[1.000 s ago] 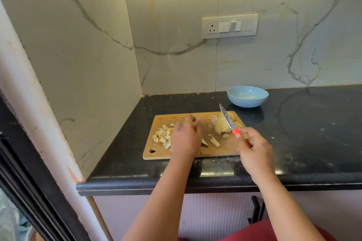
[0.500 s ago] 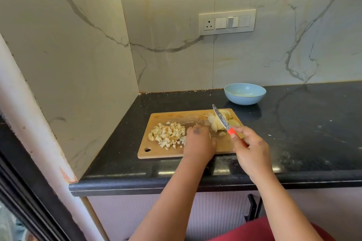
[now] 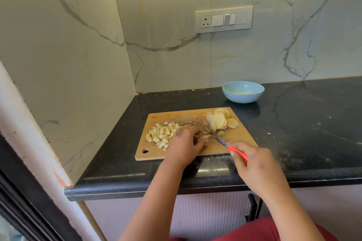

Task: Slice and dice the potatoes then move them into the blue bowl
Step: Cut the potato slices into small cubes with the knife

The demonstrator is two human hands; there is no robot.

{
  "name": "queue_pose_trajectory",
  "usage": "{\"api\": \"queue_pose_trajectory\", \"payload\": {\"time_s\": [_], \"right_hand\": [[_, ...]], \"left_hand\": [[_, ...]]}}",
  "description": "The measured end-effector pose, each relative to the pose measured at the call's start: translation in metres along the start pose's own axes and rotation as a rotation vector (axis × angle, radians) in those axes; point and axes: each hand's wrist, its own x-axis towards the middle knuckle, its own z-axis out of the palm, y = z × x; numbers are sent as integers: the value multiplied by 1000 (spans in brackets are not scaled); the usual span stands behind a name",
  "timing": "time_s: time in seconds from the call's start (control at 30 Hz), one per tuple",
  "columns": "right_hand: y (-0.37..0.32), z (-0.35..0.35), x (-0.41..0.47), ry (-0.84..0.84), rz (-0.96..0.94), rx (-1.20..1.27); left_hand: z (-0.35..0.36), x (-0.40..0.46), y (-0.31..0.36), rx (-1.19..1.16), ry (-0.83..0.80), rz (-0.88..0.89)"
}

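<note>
A wooden cutting board (image 3: 241, 139) lies on the black counter. A heap of diced potato (image 3: 161, 135) sits on its left part and a fan of round potato slices (image 3: 220, 120) on its far right corner. My left hand (image 3: 186, 146) is curled over a few potato pieces (image 3: 203, 137) at the board's middle. My right hand (image 3: 254, 164) grips the red handle of a knife (image 3: 221, 140), whose blade lies low across the board beside those pieces. The blue bowl (image 3: 243, 92) stands behind the board, apart from it.
The black counter (image 3: 303, 123) runs to the right, with crumbs on it. Marble walls close the left side and back, with a switch panel (image 3: 223, 19) above the bowl. The counter's front edge is just below the board.
My left hand slid from the diced heap toward the board's middle onto loose pieces. The knife blade came down from a raised tilt to lie low on the board.
</note>
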Motion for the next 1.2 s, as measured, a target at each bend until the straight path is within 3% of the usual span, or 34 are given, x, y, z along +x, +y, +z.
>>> {"api": "queue_pose_trajectory", "payload": {"time_s": [0.17,0.67,0.93,1.2], "right_hand": [[-7,0,4,32,-7,-32],[-9,10,4,-69,-23,-38],[-19,7,0,31,-47,47],[-25,16,-5,-102,-58,-110]], "left_hand": [[1,-4,0,-35,55,-21],[0,-2,-2,-97,20,-74],[0,-2,1,-87,28,-74],[1,0,0,-89,20,-126]]}}
